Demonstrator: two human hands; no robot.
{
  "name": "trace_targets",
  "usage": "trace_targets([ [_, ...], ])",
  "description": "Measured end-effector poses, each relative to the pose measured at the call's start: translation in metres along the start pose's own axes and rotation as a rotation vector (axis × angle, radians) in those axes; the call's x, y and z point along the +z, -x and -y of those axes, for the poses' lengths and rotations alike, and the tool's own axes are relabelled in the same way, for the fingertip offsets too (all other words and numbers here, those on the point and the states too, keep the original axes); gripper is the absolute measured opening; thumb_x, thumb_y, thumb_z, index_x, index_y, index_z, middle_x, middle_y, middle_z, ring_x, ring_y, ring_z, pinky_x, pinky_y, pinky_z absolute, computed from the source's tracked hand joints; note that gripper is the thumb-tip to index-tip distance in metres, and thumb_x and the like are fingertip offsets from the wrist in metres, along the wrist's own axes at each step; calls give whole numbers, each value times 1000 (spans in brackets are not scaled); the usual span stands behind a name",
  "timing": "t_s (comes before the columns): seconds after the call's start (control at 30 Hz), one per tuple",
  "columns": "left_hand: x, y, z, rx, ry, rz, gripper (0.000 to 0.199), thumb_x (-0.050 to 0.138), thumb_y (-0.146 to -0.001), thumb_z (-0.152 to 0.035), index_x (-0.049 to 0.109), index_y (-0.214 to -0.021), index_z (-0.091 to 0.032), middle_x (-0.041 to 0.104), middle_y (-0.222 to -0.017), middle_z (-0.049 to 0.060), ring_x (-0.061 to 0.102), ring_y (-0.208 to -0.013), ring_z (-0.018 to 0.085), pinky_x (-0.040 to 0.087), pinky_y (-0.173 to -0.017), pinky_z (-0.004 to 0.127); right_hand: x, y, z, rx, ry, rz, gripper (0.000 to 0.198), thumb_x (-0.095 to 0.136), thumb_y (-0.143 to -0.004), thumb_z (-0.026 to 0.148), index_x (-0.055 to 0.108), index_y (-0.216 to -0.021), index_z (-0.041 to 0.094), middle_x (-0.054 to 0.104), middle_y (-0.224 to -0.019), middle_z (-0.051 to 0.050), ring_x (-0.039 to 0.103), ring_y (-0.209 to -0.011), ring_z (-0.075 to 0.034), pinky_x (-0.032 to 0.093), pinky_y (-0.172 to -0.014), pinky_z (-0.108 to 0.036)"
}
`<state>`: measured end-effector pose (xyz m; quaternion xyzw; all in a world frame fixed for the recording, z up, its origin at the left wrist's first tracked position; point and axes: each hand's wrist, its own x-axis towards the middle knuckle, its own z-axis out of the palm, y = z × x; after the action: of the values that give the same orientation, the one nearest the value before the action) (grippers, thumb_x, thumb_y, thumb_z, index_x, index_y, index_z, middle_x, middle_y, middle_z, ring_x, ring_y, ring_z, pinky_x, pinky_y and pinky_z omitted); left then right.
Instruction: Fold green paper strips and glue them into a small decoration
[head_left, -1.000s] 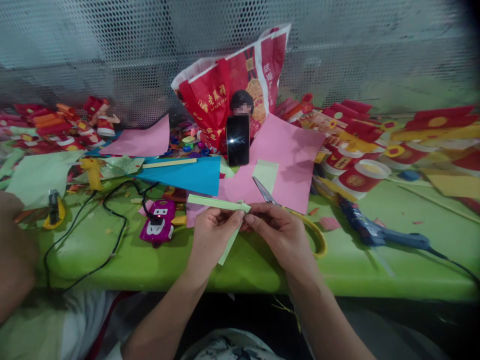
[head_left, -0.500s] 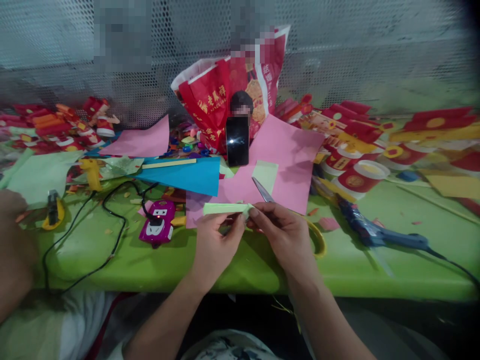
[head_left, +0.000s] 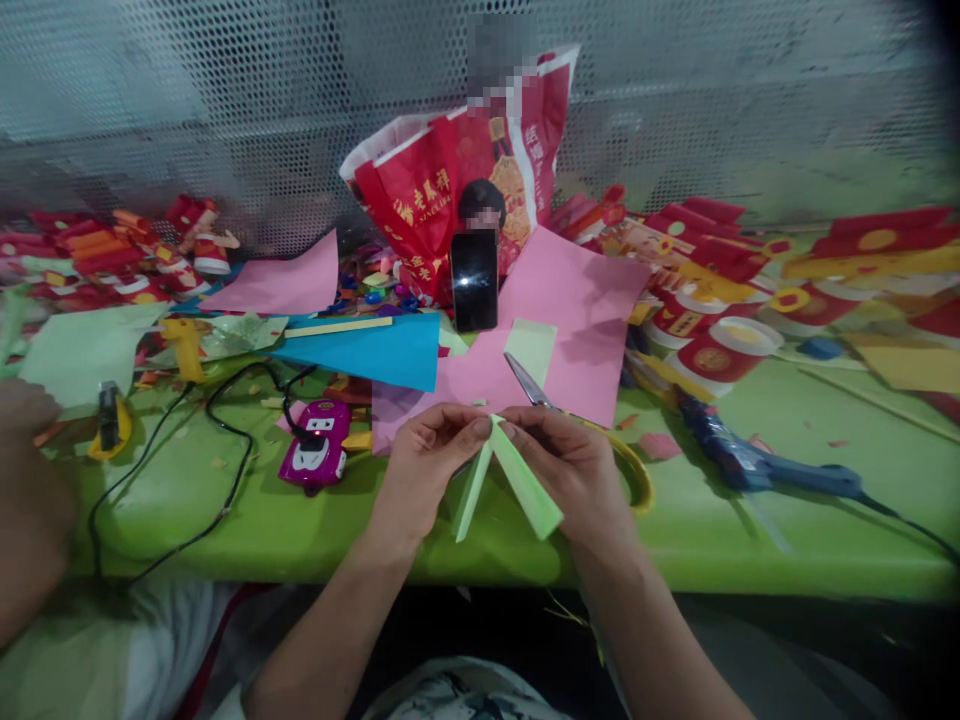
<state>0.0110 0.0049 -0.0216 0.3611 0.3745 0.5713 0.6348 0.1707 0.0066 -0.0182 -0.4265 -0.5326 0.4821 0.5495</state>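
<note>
Between my two hands is a folded strip of light green paper [head_left: 525,485], bent at its top into an upside-down V with two legs hanging down toward me. My left hand [head_left: 424,465] pinches it near the peak with thumb and fingers. On the other side of the peak, my right hand [head_left: 577,465] grips the same paper, its fingers curled behind. Just beyond my right hand lies a pair of scissors [head_left: 527,380], blades pointing away; my hand covers part of them. Under the blades are pink paper [head_left: 589,330] and a pale green paper piece [head_left: 531,345].
A purple power adapter [head_left: 319,445] with a black cord sits left of my hands. A glue gun [head_left: 765,465] lies at right, near red paper cups [head_left: 724,355]. A phone [head_left: 474,282] leans on a red bag [head_left: 427,215]. Another person's arm [head_left: 34,500] is at far left.
The green paper strip, which lay level and pointed left from my fingers, now hangs downward as two splayed legs. My left hand has moved up to the peak beside my right.
</note>
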Motion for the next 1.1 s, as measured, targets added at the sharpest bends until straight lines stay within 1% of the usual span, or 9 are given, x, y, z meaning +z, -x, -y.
trace_targets([
  [0.17, 2, 1, -1, 41, -5, 5, 25, 94, -79, -37, 84, -93, -19, 81, -89, 4, 76, -85, 17, 63, -84, 29, 2, 1, 2, -19, 28, -10, 24, 88, -83, 47, 84, -91, 25, 80, -82, -3, 75, -73, -21, 65, -67, -33],
  [0.3, 2, 1, -2, 71, -6, 20, 19, 91, -82, -36, 85, -94, -21, 83, -92, 4, 77, -88, 18, 63, -87, 29, 4, 0, 2, -25, -5, -26, 20, 88, -83, 44, 83, -89, 25, 78, -77, -1, 74, -70, -19, 67, -69, -33],
  [0.43, 2, 3, -2, 127, -99, 21, 19, 85, -88, -36, 86, -102, -23, 84, -105, 6, 78, -100, 21, 62, -90, 30, 5, 1, 3, -40, 24, -26, 25, 87, -83, 47, 80, -88, 24, 78, -77, -1, 73, -67, -18, 65, -64, -31],
  [0.57, 0, 5, 0, 106, -150, 19, 23, 81, -89, -29, 86, -111, -23, 84, -115, 7, 77, -108, 26, 62, -92, 34, 5, 1, 4, -21, 79, -42, 27, 82, -88, 48, 77, -92, 22, 79, -79, -3, 72, -64, -16, 64, -60, -29],
  [0.67, 0, 5, 1, 123, -133, 56, 29, 85, -85, -28, 85, -113, -23, 85, -113, 7, 78, -108, 26, 63, -92, 36, 5, 1, 3, -18, 87, -64, 26, 81, -89, 46, 77, -94, 21, 79, -78, -3, 72, -62, -16, 64, -59, -29],
  [0.73, 0, 4, 1, 147, -134, 41, 29, 87, -86, -32, 85, -113, -23, 85, -111, 8, 79, -105, 26, 64, -92, 36, 5, 1, 2, -20, 77, -62, 25, 83, -87, 44, 79, -94, 21, 78, -77, -3, 72, -63, -17, 64, -59, -28],
  [0.87, 3, 3, 0, 155, -155, -9, 21, 84, -90, -36, 86, -105, -22, 86, -105, 7, 80, -99, 23, 65, -89, 35, 6, 2, 1, -20, 32, -32, 24, 88, -83, 41, 81, -96, 22, 78, -79, -2, 72, -64, -16, 63, -58, -26],
  [0.97, 4, 3, 0, 124, -140, -31, 20, 85, -89, -36, 86, -103, -21, 86, -102, 7, 80, -96, 23, 65, -88, 36, 7, 3, 0, -30, 22, -21, 27, 90, -82, 40, 82, -100, 22, 79, -84, -3, 71, -67, -16, 63, -58, -26],
  [1.1, 4, 3, 1, 122, -99, -54, 20, 88, -87, -37, 87, -100, -22, 86, -101, 7, 81, -94, 24, 65, -87, 36, 7, 3, -1, -41, 27, -19, 24, 89, -83, 37, 82, -100, 22, 78, -84, -3, 71, -69, -15, 62, -60, -26],
])
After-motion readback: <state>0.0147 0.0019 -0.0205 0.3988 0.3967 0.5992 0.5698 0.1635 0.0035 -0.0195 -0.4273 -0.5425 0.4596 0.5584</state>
